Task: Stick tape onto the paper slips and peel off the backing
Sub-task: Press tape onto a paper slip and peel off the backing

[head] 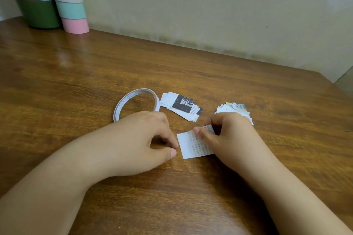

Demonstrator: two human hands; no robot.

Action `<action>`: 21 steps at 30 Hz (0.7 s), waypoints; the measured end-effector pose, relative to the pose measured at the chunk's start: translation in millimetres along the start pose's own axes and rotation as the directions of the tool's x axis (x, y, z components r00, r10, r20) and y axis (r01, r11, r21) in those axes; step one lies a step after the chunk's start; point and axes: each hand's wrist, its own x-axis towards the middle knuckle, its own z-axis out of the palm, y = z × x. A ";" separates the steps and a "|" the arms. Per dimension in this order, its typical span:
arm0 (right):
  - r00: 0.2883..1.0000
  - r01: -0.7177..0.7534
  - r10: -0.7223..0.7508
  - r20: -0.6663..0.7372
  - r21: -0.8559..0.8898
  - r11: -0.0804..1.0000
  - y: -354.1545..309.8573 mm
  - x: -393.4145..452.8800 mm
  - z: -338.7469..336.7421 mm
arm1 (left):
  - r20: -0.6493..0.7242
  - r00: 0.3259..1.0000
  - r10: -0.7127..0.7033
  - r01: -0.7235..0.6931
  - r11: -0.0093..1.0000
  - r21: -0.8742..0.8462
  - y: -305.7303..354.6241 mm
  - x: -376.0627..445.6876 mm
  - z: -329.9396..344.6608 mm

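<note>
A printed paper slip (188,146) lies flat on the wooden table in front of me. My right hand (231,135) holds it, thumb on top near its upper edge and fingers curled over its right side. My left hand (145,137) rests on the table just left of the slip, its fingertips at the slip's left edge, fingers curled and holding nothing I can see. A thin white roll of double-sided tape (136,104) lies on the table behind my left hand.
A small pile of paper slips (181,106), one with a black picture, lies right of the tape roll. Another heap of slips (234,109) sits behind my right hand. A green canister (36,5) and a pastel striped tube (70,5) stand at the far left.
</note>
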 end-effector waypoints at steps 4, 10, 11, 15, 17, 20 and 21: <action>1.000 0.002 -0.002 0.002 -0.014 1.000 -1.1 -0.7 -0.2 | 0.006 1.000 0.000 0.000 1.000 0.001 0.2 -0.1 0.3; 1.000 0.002 -0.002 0.013 -0.010 1.000 -1.7 -1.3 -0.2 | 0.009 1.000 0.004 -0.004 1.000 -0.016 0.1 0.0 0.7; 1.000 0.003 -0.003 0.013 -0.012 1.000 -1.7 -1.3 -0.2 | 0.011 1.000 0.005 -0.005 1.000 -0.018 0.1 -0.1 1.0; 1.000 0.004 -0.004 0.008 -0.020 1.000 -2.5 -1.5 -0.8 | 0.030 1.000 0.010 -0.010 1.000 -0.020 0.2 -0.8 2.1; 1.000 0.010 -0.010 0.005 -0.024 1.000 -2.0 -1.3 -0.5 | 0.030 1.000 0.010 -0.009 1.000 -0.022 -0.3 -0.5 3.0; 1.000 0.009 -0.009 0.009 0.002 1.000 0.1 -0.1 -0.5 | 0.018 1.000 0.010 -0.010 1.000 -0.030 -1.6 0.9 4.1; 1.000 0.004 -0.005 0.013 0.020 1.000 0.9 0.5 -2.0 | 0.018 1.000 0.007 -0.007 0.999 -0.031 -1.8 1.2 4.3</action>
